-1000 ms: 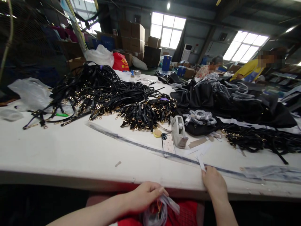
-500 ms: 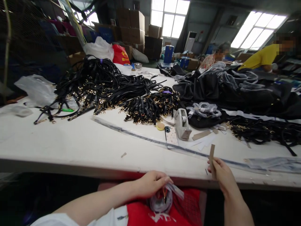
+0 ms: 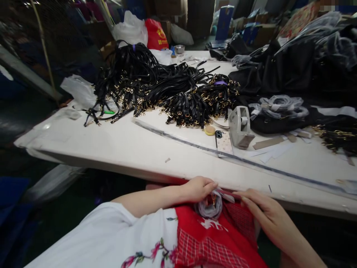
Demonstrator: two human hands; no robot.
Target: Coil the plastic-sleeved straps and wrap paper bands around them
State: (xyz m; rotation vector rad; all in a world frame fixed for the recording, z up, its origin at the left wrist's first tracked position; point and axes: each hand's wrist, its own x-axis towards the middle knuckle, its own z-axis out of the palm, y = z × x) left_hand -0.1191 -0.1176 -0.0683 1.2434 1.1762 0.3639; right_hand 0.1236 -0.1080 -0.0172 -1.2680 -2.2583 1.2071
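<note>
Two hands work below the near edge of the table (image 3: 117, 149), over a red cloth (image 3: 212, 242) on the lap. Between them lies one small bundle of clear plastic bags (image 3: 209, 206), with something orange and gold showing inside.

The left hand (image 3: 199, 188) has its fingers curled loosely over the top of the bundle, thumb and forefinger closed on its upper edge. The right hand (image 3: 262, 212) lies flat and spread just beside the bundle — its fingertips touch a loose flap of plastic, but whether they grip it cannot be told.

On the table, near the edge, one long clear strip (image 3: 195, 146) runs slantwise from left to right. Behind it stand one tape dispenser (image 3: 240, 124), one phone (image 3: 223, 142) lying face down and one small yellow disc (image 3: 209, 130). Further back lie two heaps of black straps with gold buckles (image 3: 156, 85) — too many to count. Black bags (image 3: 290, 70) crowd the far right corner, and scraps of paper (image 3: 272, 149) lie right of the dispenser.
</note>
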